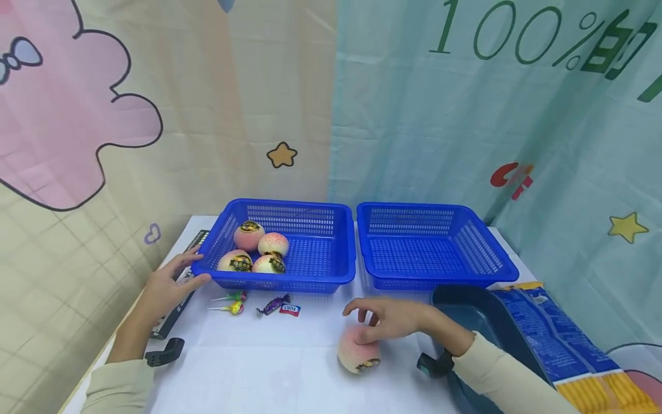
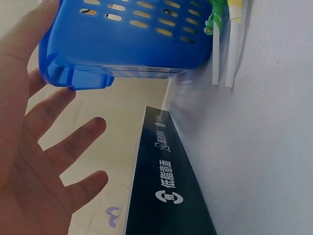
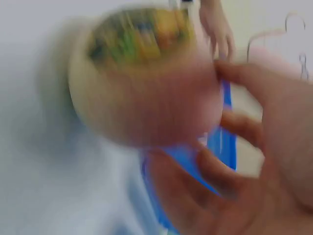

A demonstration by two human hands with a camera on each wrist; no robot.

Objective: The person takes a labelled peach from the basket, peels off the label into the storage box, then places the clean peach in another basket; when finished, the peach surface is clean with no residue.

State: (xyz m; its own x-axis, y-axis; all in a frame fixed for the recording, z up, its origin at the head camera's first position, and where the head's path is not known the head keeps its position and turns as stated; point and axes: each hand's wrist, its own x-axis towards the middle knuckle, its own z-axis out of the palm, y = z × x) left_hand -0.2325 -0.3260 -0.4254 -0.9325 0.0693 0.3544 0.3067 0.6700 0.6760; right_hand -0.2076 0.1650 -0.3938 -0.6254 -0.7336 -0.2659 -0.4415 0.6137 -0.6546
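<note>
Patterned curtains [image 1: 414, 132] behind a white counter [image 1: 248, 368], with a peach [image 1: 350, 352] under the right hand [image 1: 391, 319].
Head view: the right hand's thumb and curled fingers hold the peach, well apart from the left hand [image 1: 166, 286], whose spread fingers touch the left blue basket [image 1: 320, 286] at its corner. Left wrist view: those fingers meet the basket's rim, with a dark box [image 2: 166, 191] nearby. Right wrist view: the blurred peach sits between thumb and fingers.
</note>
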